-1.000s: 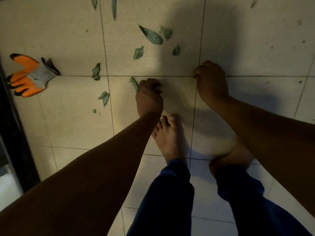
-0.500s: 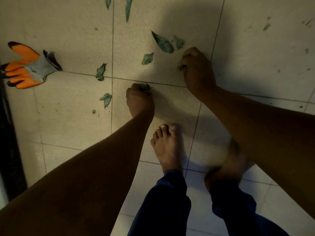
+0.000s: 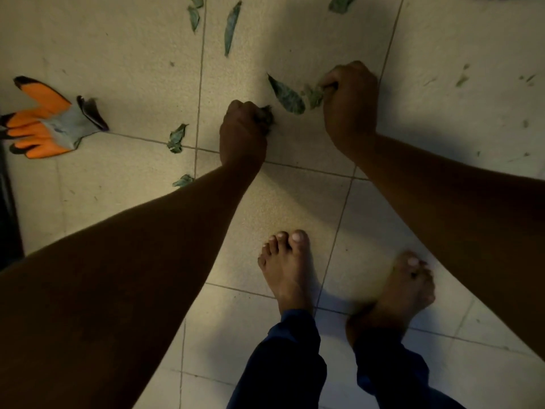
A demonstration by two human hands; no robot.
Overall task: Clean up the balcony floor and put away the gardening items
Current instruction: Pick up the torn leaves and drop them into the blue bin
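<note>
Dry green leaves lie scattered on the pale tiled balcony floor. My left hand is a fist low over the floor, gripping crumpled leaves that stick out at its right side. My right hand reaches down and pinches a small leaf beside a larger pointed leaf lying flat. More leaves sit left of my left hand and further ahead.
An orange and grey gardening glove lies on the floor at the far left, beside a dark door frame. My bare feet stand on the tiles below my hands. Small leaf crumbs dot the right tile.
Both hands moved forward across the floor. My left hand keeps its gathered leaves; my right hand has reached the small leaf next to the large pointed one.
</note>
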